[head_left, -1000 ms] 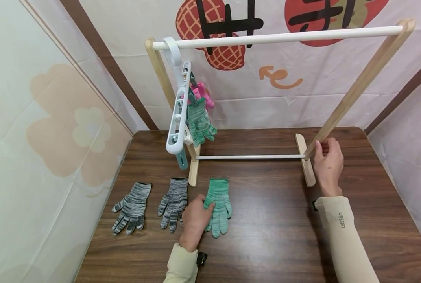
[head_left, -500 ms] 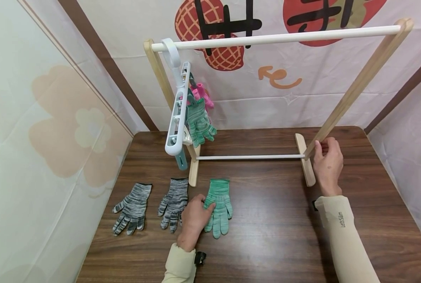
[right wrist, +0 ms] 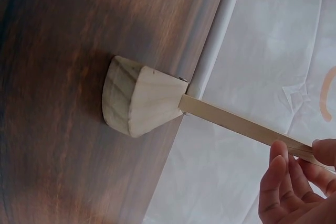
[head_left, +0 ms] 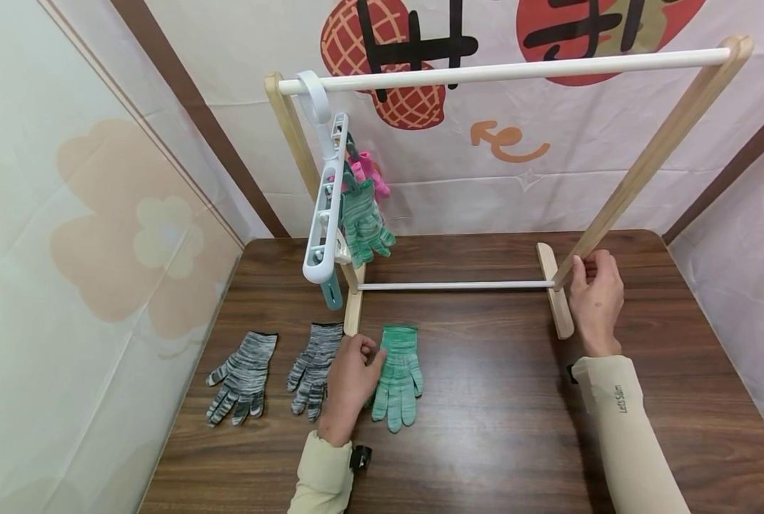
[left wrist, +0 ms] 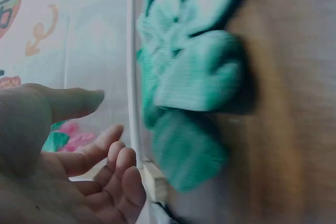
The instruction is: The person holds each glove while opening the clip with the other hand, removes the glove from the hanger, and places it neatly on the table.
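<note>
My left hand (head_left: 351,378) hovers at the left edge of a green knitted glove (head_left: 400,389) lying flat on the table. In the left wrist view its thumb and loosely bent fingers stand apart, holding nothing, beside the green glove (left wrist: 194,72). A grey striped glove (head_left: 318,364) lies partly behind this hand, and a second grey striped glove (head_left: 243,378) farther left. At the right, my right hand (head_left: 597,300) grips the wooden upright (head_left: 652,157) of a drying rack low down. The right wrist view has thumb and fingers around that upright (right wrist: 236,123).
A pale clip hanger (head_left: 320,264) hangs by its hook from the rack's white top rail (head_left: 504,70), at the left end. Clipped to it are a green glove (head_left: 364,225) and something pink (head_left: 372,171). A wooden foot (head_left: 353,310) stands just beyond my left hand.
My left hand has let go of the green glove's edge and moved slightly up and away. The glove stays on the table. My right hand keeps its grip on the upright.
</note>
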`<control>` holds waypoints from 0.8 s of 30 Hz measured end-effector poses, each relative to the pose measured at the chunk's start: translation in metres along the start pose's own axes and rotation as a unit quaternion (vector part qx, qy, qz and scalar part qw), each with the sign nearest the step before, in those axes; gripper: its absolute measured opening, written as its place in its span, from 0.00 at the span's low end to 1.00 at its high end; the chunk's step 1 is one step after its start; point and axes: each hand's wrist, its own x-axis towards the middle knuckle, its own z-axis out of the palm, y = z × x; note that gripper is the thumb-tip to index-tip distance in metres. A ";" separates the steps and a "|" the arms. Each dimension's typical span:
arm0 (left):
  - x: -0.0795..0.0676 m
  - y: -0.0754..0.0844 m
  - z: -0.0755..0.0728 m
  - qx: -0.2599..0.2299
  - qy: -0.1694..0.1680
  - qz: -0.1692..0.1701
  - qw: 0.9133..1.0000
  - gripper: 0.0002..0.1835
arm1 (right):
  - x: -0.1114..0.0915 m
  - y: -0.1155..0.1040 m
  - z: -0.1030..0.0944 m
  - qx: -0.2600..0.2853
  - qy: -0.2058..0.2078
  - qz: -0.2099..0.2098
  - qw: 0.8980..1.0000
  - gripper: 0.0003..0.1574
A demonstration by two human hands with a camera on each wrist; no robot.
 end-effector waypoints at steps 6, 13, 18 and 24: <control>0.019 0.015 -0.010 -0.082 0.030 0.015 0.996 0.16 | 0.000 0.001 0.002 -0.002 -0.002 -0.003 1.000 0.18; 0.042 0.030 -0.021 -0.130 0.074 0.056 0.987 0.24 | 0.001 0.002 0.003 0.000 0.003 -0.012 1.000 0.19; 0.052 0.037 -0.027 -0.157 0.081 0.063 0.982 0.30 | 0.001 0.004 0.003 0.001 0.003 -0.013 1.000 0.19; 0.061 0.044 -0.030 -0.197 0.060 0.049 0.977 0.35 | 0.002 0.004 0.003 0.001 0.002 -0.014 1.000 0.19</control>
